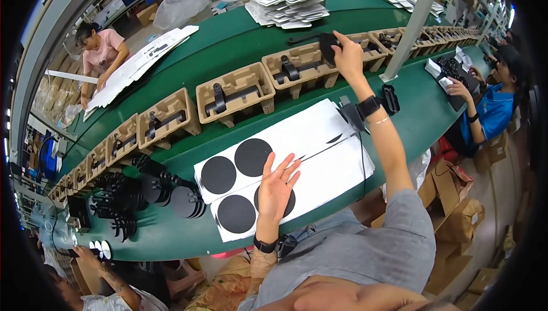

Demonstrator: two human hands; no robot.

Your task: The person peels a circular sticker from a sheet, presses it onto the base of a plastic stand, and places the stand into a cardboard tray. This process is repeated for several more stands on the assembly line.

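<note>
Black part (328, 46), small and dark, sits pinched in the fingers of the right hand (347, 55), which reaches far forward over a brown moulded pulp tray (301, 65) on the green conveyor table (228, 42). The left hand (277, 188) lies open and flat, fingers spread, on a stack of white sheets (319, 157) at the near edge of the table; its palm covers part of one black disc (288, 201), and three more black discs (253, 157) lie on the sheets just beside it. A row of similar pulp trays (168, 118), each carrying a black bar-shaped piece, curves along the belt from the far left to the far right. To the left of the sheets a heap of black stands and round plates (142, 191) crowds the table. Across the belt, stacks of flat white card (285, 0) rest on the green surface. Another person in a pink top (103, 51) handles white card on the far left, and a person in a blue shirt (494, 111) works at the right end. Cardboard boxes (456, 197) stand on the floor at lower right.
</note>
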